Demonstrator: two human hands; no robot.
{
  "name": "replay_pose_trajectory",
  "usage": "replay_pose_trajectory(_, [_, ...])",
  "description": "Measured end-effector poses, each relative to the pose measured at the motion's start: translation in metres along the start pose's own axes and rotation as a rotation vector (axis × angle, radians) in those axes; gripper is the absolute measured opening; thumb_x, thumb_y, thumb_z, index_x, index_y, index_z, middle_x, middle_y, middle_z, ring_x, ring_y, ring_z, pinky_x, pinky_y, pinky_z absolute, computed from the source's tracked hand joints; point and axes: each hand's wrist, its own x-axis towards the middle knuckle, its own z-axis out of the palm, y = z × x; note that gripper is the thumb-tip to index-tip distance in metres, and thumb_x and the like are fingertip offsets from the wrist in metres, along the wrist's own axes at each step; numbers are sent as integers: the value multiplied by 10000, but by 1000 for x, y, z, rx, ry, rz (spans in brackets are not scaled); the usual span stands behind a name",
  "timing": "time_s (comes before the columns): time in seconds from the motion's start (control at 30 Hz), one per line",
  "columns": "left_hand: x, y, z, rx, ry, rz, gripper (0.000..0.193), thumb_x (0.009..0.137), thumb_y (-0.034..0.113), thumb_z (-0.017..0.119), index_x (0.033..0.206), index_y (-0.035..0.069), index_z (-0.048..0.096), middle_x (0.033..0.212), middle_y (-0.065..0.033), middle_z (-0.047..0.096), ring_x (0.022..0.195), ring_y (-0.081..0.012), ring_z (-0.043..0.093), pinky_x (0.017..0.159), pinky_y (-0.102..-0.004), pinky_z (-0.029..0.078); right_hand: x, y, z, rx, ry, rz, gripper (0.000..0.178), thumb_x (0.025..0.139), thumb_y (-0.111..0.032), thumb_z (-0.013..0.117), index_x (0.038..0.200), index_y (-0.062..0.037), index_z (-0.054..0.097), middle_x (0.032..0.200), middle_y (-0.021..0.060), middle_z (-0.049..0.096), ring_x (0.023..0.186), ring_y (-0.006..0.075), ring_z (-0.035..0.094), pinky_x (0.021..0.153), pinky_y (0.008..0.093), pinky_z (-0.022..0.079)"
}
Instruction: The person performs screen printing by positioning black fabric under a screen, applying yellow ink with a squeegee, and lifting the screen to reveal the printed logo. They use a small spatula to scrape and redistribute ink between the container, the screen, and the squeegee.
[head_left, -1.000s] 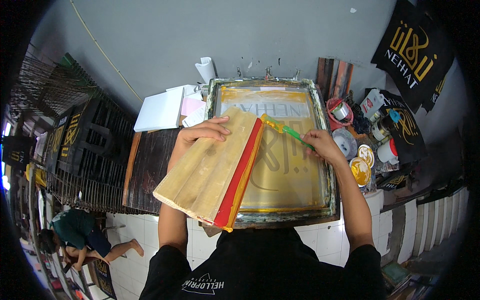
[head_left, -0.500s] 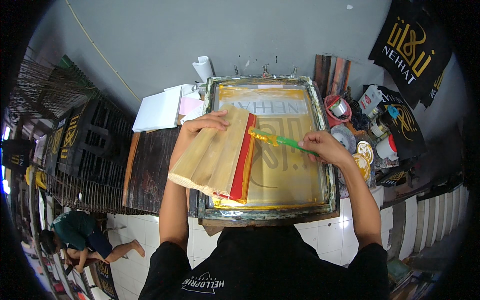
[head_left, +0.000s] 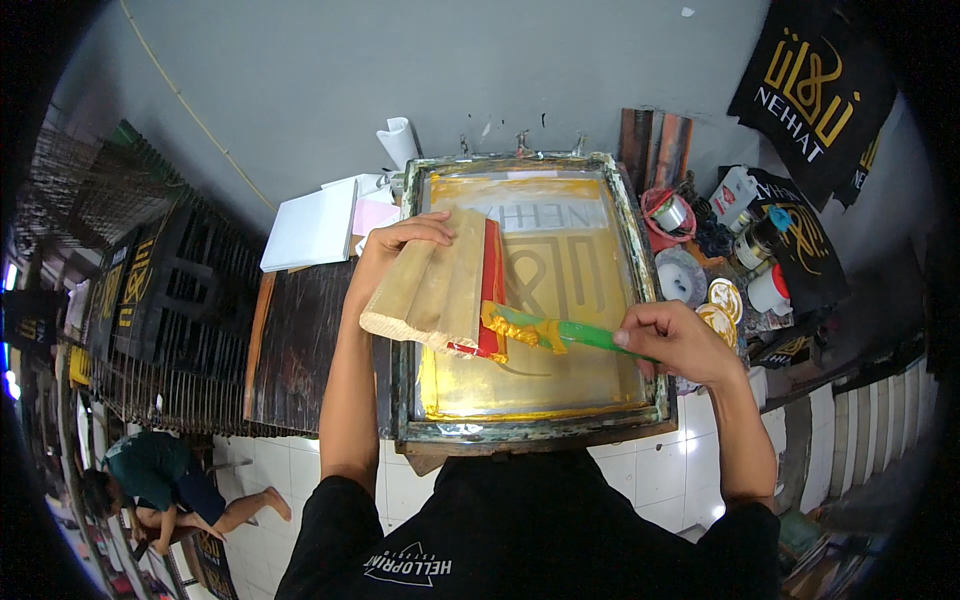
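My left hand (head_left: pixel 412 232) grips a wide wooden squeegee (head_left: pixel 425 290) with a red blade, tilted above the left part of the screen-printing frame. In my right hand (head_left: pixel 665 340) is the green handle of a spatula (head_left: pixel 555 335), its flat end coated in gold ink. The spatula's tip touches the lower part of the red blade, where gold ink shows. Below both lies the screen frame (head_left: pixel 535 437), with a gold-smeared mesh (head_left: pixel 560 395) carrying lettering and a looping design. Thick gold ink lines the mesh's near edge.
A cluttered side table at right holds a red tub (head_left: pixel 668 215), a white jug (head_left: pixel 735 195), jars and gold-stained lids (head_left: pixel 718 322). White paper (head_left: pixel 310 225) lies at left. Printed black cloths (head_left: pixel 815 85) hang upper right. Another person (head_left: pixel 160 480) bends over at lower left.
The spatula has moved down along the red blade toward its near end. My left hand has tilted the squeegee more steeply, its near end rising away from me.
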Motion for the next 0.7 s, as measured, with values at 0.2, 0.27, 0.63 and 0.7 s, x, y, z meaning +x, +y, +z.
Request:
replay_pose_trajectory(0.2, [7, -15, -5, -19, -19, -33, 157, 868, 42, 729, 1015, 5, 769, 1099, -120, 744, 1281, -306, 588, 1116, -407, 438, -14, 4, -4, 94, -25, -15, 263, 998, -267, 672, 865, -41, 656, 587, -18, 578, 492, 39, 496, 455, 228, 324])
replay_pose_trajectory(0.27, [7, -19, -7, -16, -18, -35, 197, 844, 44, 759, 1037, 3, 761, 1106, -125, 741, 1284, -300, 584, 1122, -406, 438, -18, 8, -5, 212, -28, -26, 234, 998, -245, 666, 886, -41, 650, 589, 10, 588, 455, 42, 476, 422, 222, 308])
replay_pose_trajectory(0.63, [23, 17, -41, -412, 465, -49, 365, 884, 53, 734, 1209, -42, 599, 1158, -138, 709, 974, -190, 708, 902, -361, 568, 22, 41, 13, 622, 421, -334, 216, 966, -221, 654, 1079, -55, 576, 751, 102, 671, 490, 125, 551, 430, 251, 410])
replay_pose_trajectory(0.7, [18, 25, -39, -456, 504, -46, 399, 915, 106, 716, 1250, -49, 564, 1174, -152, 698, 1002, -200, 706, 913, -355, 565, 37, 48, 23, 621, 427, -354, 213, 957, -138, 644, 1133, -52, 561, 856, 115, 694, 636, 173, 634, 538, 287, 495])
